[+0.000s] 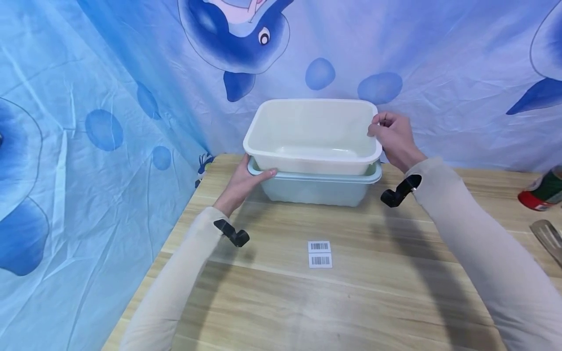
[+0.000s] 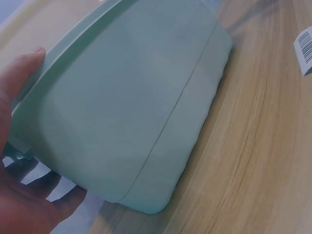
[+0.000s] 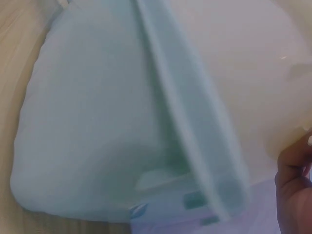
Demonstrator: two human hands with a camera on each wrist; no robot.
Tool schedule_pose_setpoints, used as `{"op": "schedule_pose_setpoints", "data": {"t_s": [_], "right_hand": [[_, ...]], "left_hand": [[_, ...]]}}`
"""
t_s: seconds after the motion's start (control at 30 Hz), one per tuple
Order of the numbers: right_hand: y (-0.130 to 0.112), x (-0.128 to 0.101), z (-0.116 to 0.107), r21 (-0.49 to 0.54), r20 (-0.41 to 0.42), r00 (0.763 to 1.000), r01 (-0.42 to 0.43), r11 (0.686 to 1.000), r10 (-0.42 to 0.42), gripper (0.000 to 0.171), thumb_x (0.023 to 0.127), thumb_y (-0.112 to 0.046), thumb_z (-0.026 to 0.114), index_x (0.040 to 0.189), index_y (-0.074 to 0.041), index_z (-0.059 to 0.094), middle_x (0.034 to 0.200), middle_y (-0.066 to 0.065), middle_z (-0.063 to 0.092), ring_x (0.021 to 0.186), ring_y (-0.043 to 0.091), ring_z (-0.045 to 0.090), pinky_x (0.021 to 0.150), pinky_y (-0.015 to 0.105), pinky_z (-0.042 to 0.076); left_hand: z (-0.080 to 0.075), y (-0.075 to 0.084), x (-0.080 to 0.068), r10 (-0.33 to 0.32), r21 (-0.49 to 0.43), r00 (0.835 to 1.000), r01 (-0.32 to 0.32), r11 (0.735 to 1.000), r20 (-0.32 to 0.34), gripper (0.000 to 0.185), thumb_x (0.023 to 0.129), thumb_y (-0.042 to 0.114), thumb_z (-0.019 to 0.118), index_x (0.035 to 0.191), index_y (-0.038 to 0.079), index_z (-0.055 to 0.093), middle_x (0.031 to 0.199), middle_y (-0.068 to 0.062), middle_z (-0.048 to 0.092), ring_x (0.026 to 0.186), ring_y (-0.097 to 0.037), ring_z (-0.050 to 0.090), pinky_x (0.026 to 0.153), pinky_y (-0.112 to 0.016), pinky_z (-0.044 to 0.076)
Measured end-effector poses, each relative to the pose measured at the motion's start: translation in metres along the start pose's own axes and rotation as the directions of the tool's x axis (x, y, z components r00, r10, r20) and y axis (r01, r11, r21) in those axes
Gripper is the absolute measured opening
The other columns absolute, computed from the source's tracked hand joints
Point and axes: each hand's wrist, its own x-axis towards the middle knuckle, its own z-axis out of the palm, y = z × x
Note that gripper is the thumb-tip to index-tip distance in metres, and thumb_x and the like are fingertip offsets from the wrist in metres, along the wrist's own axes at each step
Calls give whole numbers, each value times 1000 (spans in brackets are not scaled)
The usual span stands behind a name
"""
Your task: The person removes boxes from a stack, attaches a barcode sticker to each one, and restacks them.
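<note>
A white plastic tub (image 1: 307,141) sits nested in a pale green tub (image 1: 316,190) at the far side of the wooden table (image 1: 351,302). My left hand (image 1: 259,176) grips the green tub's left rim, thumb on top and fingers hidden below. In the left wrist view the thumb of my left hand (image 2: 22,87) lies on the rim of the green tub (image 2: 131,97). My right hand (image 1: 378,124) pinches the white tub's right rim near its far corner. The right wrist view shows the green tub (image 3: 97,122), the white tub (image 3: 243,63) and part of my right hand (image 3: 295,180), all blurred.
Two barcode labels (image 1: 319,253) lie on the table in front of the tubs. A red and green can (image 1: 544,190) and a metal spatula (image 1: 549,239) sit at the right edge. Blue whale-print cloth (image 1: 110,122) hangs behind and to the left.
</note>
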Motion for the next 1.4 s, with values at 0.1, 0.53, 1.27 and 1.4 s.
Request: {"op": "schedule_pose_setpoints", "data": {"t_s": [0.1,0.53,1.27,1.4], "right_hand": [[-8,1,-1,36,-9,1000,29,999,-29,13,81,5,55,82,-8,56,69,-3,45,65,12,41,51,19,40],[-46,-7,-13,215,-2,999,37,976,-37,13,82,7,56,81,-6,59,71,2,52,72,18,46,55,21,47],[-81,-14,-44,411,-22,999,43,911,-37,14,77,15,60,79,2,62,79,7,64,82,20,59,56,24,56],[-85,-18,-57,423,-12,999,40,905,-38,13,78,15,64,80,2,63,105,6,59,96,21,59,59,24,57]], "left_hand": [[0,1,1,-11,12,1000,12,1000,-9,91,78,32,80,150,38,24,154,2,35,143,-21,31,118,-49,24],[1,3,4,-26,34,999,27,999,-20,99,79,37,79,153,38,14,159,4,24,147,-20,22,119,-49,23],[2,3,8,-77,137,997,80,987,-28,100,80,39,77,155,33,10,161,-3,21,149,-26,20,119,-53,20],[1,2,8,-72,114,997,74,991,-25,101,79,38,77,155,31,12,160,-4,23,147,-26,23,118,-53,23]]}}
